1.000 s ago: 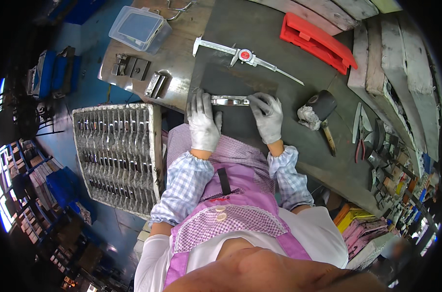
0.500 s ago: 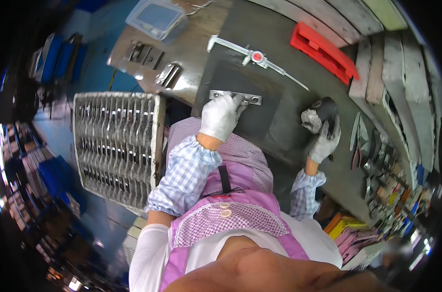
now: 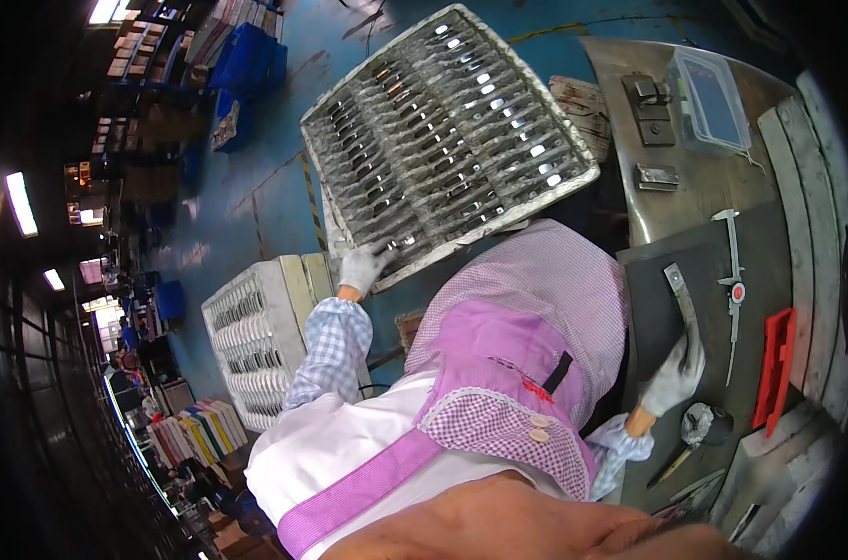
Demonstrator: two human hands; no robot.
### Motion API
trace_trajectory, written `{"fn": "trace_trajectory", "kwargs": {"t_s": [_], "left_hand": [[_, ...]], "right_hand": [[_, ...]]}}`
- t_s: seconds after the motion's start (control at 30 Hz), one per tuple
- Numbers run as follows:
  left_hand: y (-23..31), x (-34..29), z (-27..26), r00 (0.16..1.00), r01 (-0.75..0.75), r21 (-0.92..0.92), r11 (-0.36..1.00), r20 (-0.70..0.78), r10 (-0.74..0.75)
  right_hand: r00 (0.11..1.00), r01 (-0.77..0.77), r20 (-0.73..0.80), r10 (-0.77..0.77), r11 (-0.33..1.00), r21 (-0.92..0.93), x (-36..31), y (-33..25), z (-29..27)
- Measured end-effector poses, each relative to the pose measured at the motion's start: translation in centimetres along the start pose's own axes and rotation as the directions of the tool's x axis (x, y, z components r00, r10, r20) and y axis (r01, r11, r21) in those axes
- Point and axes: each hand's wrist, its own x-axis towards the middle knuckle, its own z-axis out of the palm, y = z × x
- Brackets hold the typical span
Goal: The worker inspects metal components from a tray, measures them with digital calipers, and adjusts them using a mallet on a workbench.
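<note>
My left hand (image 3: 360, 270), in a pale glove, reaches to the near left corner of a big tray (image 3: 587, 177). Its fingers are stretched out over the edge beside a shiny metal part (image 3: 403, 243) in the slots; whether they touch it is too small to tell. Rows of similar metal parts fill the tray's grey ribbed slots. On the right, my gloved right hand (image 3: 672, 381) is closed on the near end of a flat metal strip with a hole (image 3: 680, 287), which lies at a slant above the dark mat (image 3: 648, 308).
A dial caliper (image 3: 734, 271) and a red case (image 3: 774, 369) lie right of the strip. A dark rounded object with crumpled pale material (image 3: 696, 424) sits near my right wrist. Metal blocks (image 3: 651, 112) and a clear plastic box (image 3: 713, 98) stand farther off. A second tray (image 3: 251, 336) is at left.
The view has swung left. My left hand has left the strip and reached the tray. My right hand has moved from the dark rounded object to the strip, which is now turned.
</note>
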Motion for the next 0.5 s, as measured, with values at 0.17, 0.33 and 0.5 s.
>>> {"fn": "trace_trajectory", "kwargs": {"t_s": [0.17, 0.33, 0.5], "left_hand": [[2.8, -1.4, 2.1, 0.991, 0.051, -0.165, 0.985, 0.129, -0.03], [0.9, -1.5, 1.0, 0.965, 0.258, -0.116, 0.959, 0.079, -0.25], [-2.1, 8.3, 1.7, 0.95, 0.123, 0.07, 0.99, -0.296, -0.097]], "right_hand": [[0.951, 0.24, 0.169, -0.259, 0.962, 0.127, 2.6, -7.6, 3.3], [0.922, 0.268, 0.248, -0.296, 0.953, 0.14, 1.9, -7.5, 5.0], [0.935, 0.24, 0.258, -0.243, 0.97, 0.041, 1.0, -8.0, 4.0]]}}
